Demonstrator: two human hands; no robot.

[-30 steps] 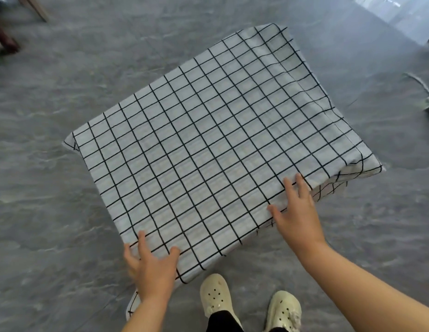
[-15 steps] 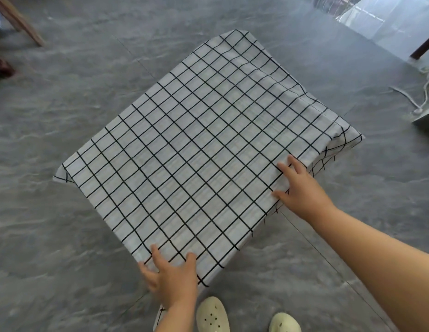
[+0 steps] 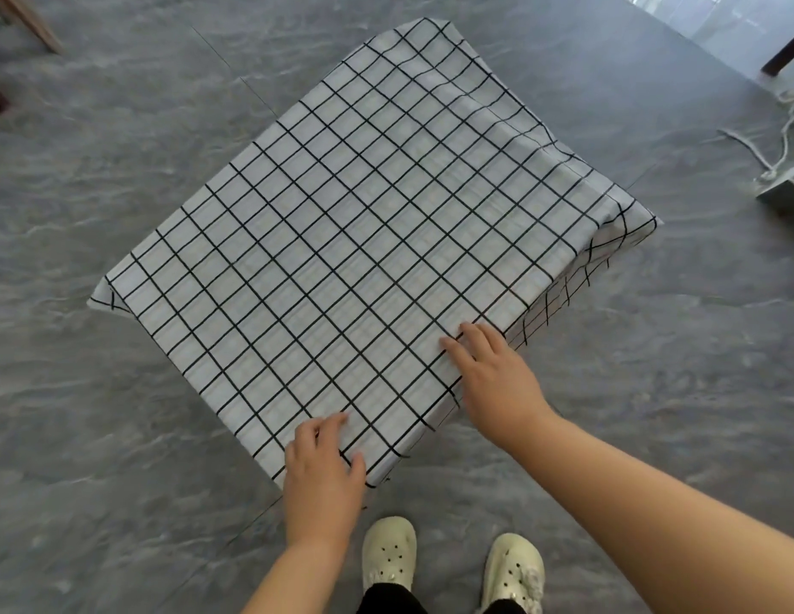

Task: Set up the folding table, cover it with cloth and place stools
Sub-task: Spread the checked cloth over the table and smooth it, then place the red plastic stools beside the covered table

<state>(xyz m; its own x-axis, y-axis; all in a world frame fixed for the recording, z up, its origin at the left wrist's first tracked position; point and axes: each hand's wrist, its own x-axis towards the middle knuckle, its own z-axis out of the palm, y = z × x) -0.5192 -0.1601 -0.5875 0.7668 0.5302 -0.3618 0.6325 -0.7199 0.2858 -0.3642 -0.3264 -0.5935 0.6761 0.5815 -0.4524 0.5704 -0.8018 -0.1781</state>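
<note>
A white cloth (image 3: pixel 364 241) with a black grid pattern lies spread over the low folding table, which it hides completely. Its edges hang over the sides, with a fold at the right corner. My left hand (image 3: pixel 322 476) rests flat on the near corner of the cloth, fingers apart. My right hand (image 3: pixel 492 378) lies flat on the near right edge, palm down, fingers spread on the fabric. Neither hand grips anything. No stools are in sight.
Grey marbled floor (image 3: pixel 120 436) surrounds the table. My two feet in pale clogs (image 3: pixel 388 556) stand just below the near corner. A wooden leg (image 3: pixel 31 24) shows at top left. A white cord (image 3: pixel 780 139) and a pale box edge lie at the right.
Both hands slid along the near edge of the cloth, the left one to the right toward the corner. The view turned and shifted; the cloth looks flatter.
</note>
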